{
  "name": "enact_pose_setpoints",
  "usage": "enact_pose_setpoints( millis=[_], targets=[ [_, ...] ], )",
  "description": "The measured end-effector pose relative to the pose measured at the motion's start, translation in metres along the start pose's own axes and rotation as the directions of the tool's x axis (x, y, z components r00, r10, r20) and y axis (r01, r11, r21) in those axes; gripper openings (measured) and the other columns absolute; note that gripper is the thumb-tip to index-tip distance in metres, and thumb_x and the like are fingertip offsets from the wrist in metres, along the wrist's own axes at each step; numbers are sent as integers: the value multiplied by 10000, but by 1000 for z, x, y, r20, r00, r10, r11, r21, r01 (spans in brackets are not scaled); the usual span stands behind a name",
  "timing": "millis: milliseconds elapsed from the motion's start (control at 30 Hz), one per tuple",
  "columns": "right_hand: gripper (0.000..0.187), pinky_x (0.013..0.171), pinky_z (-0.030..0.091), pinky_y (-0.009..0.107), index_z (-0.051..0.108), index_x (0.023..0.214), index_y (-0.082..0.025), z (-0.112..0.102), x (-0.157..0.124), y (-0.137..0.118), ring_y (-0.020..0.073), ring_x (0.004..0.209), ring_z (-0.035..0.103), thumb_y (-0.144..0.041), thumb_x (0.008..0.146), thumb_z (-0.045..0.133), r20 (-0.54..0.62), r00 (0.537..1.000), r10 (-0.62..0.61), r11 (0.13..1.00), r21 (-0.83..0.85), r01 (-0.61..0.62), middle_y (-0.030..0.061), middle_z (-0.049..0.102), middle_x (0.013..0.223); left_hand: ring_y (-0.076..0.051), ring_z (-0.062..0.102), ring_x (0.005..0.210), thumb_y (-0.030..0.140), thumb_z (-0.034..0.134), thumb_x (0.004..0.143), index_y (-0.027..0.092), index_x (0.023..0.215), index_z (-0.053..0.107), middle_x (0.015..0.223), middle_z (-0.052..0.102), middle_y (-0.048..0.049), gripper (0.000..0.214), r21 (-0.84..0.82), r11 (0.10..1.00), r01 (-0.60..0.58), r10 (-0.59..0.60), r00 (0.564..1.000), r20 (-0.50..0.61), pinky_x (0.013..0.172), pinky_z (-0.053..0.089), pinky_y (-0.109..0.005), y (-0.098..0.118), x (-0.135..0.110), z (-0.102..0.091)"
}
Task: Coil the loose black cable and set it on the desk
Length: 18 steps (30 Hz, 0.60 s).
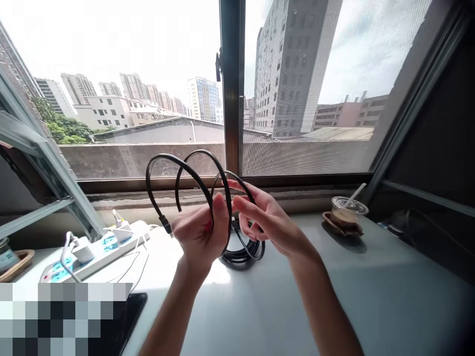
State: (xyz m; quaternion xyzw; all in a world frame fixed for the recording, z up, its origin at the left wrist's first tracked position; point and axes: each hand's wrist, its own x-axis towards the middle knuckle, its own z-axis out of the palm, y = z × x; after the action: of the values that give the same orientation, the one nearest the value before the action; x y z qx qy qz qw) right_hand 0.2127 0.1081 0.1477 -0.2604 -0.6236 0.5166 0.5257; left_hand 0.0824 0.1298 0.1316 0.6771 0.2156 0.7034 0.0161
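Note:
My left hand [202, 230] is closed around a black cable [187, 170], its thumb pointing up against the strands. Several loops of the cable rise above that hand, and one end with a dark connector [165, 224] hangs at its left side. My right hand [272, 215] is close by on the right, fingers curled and thumb toward the left hand, with a strand of the same cable passing through it. Below and between the hands, more black cable lies coiled [239, 257] on the white table [245, 316]. Part of the coil is hidden behind my left hand.
A white power strip [92, 262] with plugged-in chargers and thin white cords is at left. Near it lies a dark flat device [128, 319], partly pixelated. A lidded cup with a straw [347, 210] sits on a brown coaster at right. Behind stands a window frame [233, 99].

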Motion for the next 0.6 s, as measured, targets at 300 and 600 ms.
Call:
enact_pose_setpoints(
  millis=[300, 600],
  targets=[
    [353, 357, 281, 161, 597, 1080, -194, 1, 1, -3, 20, 413, 355, -404, 797, 622, -155, 986, -63, 995, -88, 49, -74, 461, 607, -49, 245, 365, 32, 439, 827, 159, 536, 294, 423, 323, 59, 350, -85, 932, -353, 362, 921, 144, 392, 195, -217, 9, 2, 12],
    [196, 355, 350, 120, 419, 844, -208, -17, 4, -1, 34, 390, 405, -284, 763, 581, -341, 926, -163, 987, -37, 159, -115, 427, 505, -55, 191, 368, 89, 466, 836, 148, 509, 224, 398, 256, 59, 410, -137, 944, -302, 331, 834, 442, 392, 146, -230, 16, 3, 7]
  ],
)
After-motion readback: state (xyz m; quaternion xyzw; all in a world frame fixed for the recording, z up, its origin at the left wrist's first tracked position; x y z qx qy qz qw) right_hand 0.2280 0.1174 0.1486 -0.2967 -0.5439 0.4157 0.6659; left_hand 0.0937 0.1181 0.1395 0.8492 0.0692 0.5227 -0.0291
